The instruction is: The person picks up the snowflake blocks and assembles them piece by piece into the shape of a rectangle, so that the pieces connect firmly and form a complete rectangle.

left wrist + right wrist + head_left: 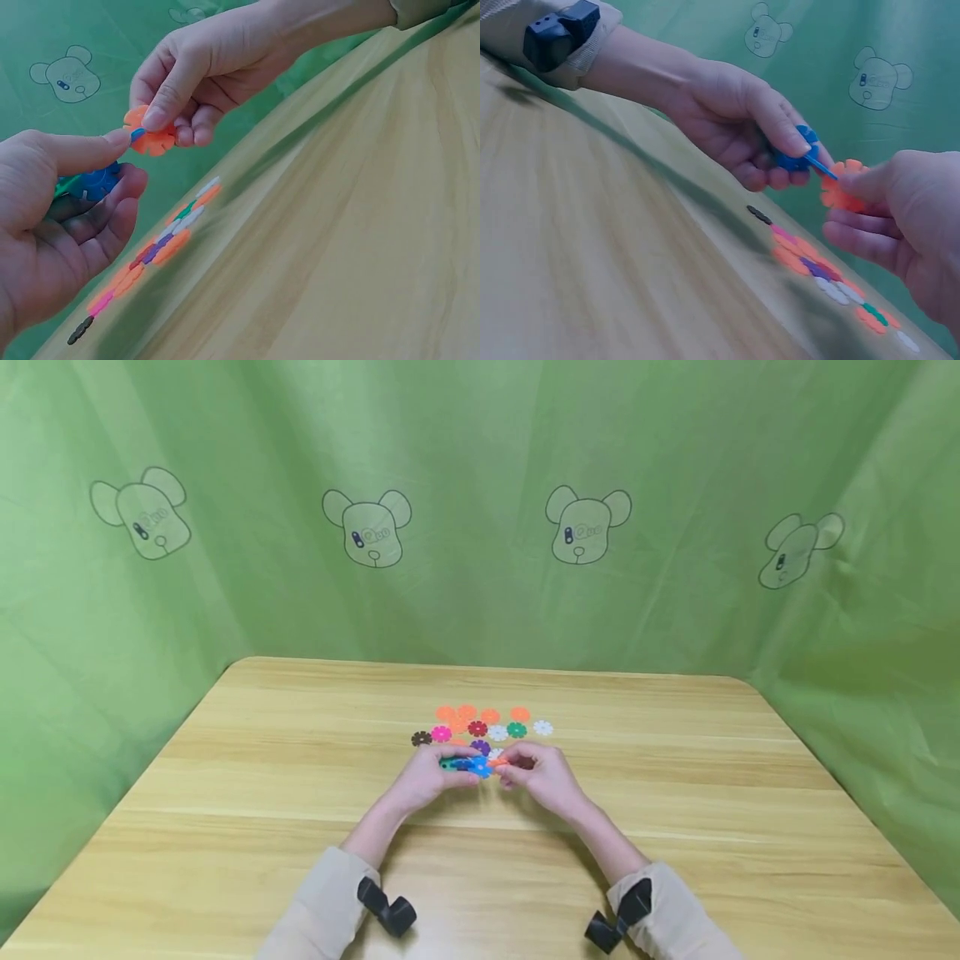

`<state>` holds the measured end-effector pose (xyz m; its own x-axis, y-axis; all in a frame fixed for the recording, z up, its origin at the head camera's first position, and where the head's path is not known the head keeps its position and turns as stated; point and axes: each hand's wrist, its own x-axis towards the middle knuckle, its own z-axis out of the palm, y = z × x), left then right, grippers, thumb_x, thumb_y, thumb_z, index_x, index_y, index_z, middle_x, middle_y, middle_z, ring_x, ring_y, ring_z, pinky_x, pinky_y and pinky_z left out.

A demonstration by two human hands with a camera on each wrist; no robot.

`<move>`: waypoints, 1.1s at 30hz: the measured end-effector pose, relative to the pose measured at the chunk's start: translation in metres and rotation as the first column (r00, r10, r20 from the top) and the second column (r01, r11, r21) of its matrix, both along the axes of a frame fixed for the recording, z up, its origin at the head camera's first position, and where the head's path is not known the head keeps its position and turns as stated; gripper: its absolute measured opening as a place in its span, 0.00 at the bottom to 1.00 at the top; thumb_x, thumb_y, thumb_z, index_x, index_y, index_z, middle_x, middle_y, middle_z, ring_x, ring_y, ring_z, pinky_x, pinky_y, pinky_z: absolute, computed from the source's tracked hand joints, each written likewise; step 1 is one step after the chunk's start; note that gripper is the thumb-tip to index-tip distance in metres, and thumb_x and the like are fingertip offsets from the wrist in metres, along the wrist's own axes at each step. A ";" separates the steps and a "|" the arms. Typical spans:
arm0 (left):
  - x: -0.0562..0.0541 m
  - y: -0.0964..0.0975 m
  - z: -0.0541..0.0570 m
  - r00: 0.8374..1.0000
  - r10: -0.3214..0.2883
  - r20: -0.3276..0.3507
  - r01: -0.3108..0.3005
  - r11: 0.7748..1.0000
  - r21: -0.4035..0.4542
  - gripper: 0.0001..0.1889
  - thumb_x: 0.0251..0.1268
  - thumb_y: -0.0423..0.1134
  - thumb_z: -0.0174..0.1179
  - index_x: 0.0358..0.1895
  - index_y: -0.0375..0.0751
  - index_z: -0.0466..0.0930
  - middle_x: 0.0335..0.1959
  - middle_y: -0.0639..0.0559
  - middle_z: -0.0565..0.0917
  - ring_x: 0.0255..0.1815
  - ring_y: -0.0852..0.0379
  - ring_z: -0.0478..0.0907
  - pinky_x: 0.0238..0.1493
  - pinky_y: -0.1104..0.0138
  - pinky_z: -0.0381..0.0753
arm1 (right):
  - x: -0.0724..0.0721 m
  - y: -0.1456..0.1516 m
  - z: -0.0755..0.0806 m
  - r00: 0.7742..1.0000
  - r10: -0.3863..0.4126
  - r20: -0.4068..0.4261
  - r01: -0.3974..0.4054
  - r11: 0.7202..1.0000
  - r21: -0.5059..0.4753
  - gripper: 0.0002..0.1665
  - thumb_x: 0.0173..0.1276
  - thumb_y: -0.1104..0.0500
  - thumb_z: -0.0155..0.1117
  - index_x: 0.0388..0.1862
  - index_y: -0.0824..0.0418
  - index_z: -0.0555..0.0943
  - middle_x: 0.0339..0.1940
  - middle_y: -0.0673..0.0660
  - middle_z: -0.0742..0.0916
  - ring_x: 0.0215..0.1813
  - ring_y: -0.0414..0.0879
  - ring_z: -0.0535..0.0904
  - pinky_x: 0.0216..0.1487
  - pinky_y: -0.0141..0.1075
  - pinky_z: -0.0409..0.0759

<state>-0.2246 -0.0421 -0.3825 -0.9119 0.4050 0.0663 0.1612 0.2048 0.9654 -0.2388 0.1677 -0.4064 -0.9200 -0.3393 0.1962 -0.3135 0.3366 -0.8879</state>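
Note:
My left hand [420, 779] grips a small cluster of notched plastic discs, with a blue disc [481, 767] at its right end and a green piece [64, 187] deeper in the palm. Between thumb and fingers, my right hand [549, 779] pinches an orange notched disc [155, 142]. In the right wrist view a blue disc edge [819, 166] meets the orange disc, the two standing at an angle to each other. Both hands are raised above the table, fingertips close together. The left fingers hide part of the cluster.
Beyond the hands, loose notched discs lie flat on the wooden table [480, 877]: several orange ones [520, 714], white ones [543, 727], a green [517, 729], a red [477, 727], a pink [441, 734], a purple [480, 747] and a dark brown one [422, 738]. A green curtain [480, 610] hangs behind.

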 end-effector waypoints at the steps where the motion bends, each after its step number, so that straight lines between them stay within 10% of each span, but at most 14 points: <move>1: 0.001 0.000 0.001 1.000 0.004 0.004 -0.004 1.000 0.005 0.20 0.53 0.30 0.65 0.51 0.27 0.76 0.45 0.41 0.80 0.35 0.59 0.76 0.40 0.67 0.78 | -0.001 0.002 0.000 1.000 0.002 0.005 -0.003 1.000 0.011 0.08 0.60 0.64 0.66 0.37 0.67 0.81 0.31 0.63 0.84 0.31 0.50 0.81 0.35 0.35 0.81; 19: -0.004 -0.003 -0.003 0.997 0.029 0.067 -0.032 0.999 0.043 0.20 0.53 0.28 0.64 0.52 0.29 0.77 0.42 0.43 0.81 0.32 0.60 0.79 0.43 0.59 0.80 | -0.033 0.041 -0.015 0.974 -0.203 0.102 0.195 0.977 0.090 0.17 0.61 0.64 0.64 0.48 0.72 0.77 0.38 0.62 0.84 0.41 0.54 0.80 0.38 0.38 0.81; 27: -0.019 -0.003 -0.027 0.999 0.039 0.033 -0.040 0.999 0.031 0.20 0.52 0.31 0.67 0.51 0.34 0.79 0.48 0.42 0.79 0.35 0.59 0.79 0.39 0.67 0.79 | -0.044 0.036 -0.026 0.963 -0.214 -0.164 0.264 0.877 0.402 0.20 0.58 0.57 0.68 0.45 0.69 0.80 0.40 0.61 0.82 0.43 0.52 0.77 0.47 0.44 0.76; 33: -0.019 -0.002 -0.031 0.999 0.051 0.011 -0.051 0.998 0.020 0.20 0.51 0.35 0.68 0.51 0.38 0.80 0.51 0.44 0.79 0.40 0.57 0.77 0.41 0.67 0.78 | -0.046 0.027 -0.027 0.954 -0.221 -0.201 0.295 0.805 0.516 0.24 0.60 0.50 0.66 0.48 0.66 0.81 0.44 0.62 0.80 0.48 0.56 0.76 0.51 0.48 0.73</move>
